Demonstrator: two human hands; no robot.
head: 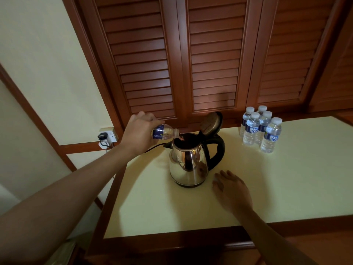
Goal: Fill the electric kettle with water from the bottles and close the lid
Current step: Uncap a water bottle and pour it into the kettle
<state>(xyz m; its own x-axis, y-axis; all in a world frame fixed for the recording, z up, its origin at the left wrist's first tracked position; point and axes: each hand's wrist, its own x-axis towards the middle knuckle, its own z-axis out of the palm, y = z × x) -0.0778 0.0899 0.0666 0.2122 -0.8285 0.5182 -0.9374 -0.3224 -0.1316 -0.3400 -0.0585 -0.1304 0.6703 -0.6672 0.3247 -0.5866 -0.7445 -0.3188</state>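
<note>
Dark louvred doors (pixel 215 64) close off the wall behind a cream-topped table (pixel 286 188) with a wooden rim. The electric kettle (pixel 188 163) stands on its base about midway along the table, nearer the left edge than the right, with its lid (pixel 212 124) tipped up and back over the handle. Its cord runs off the left edge towards a wall socket (pixel 108 136). The left hand (pixel 138 131) grips an opened bottle (pixel 165 132) round its body, laid almost on its side with the neck at the kettle's open mouth, so the step in hand looks like pouring; how much water remains in it I cannot tell. The right hand (pixel 233 190) rests palm down on the table just beside the kettle's base, fingers loosely stretched. A small pale thing shows at its fingertips, perhaps the cap, and whether the fingers pinch it I cannot tell. Five sealed bottles (pixel 260 129) stand clustered near the back right corner, well apart from the kettle. Next, the tilt likely needs raising until the bottle drains, keeping the neck over the opening. Then a fresh bottle from the cluster would need uncapping, and the lid must go down last.
</note>
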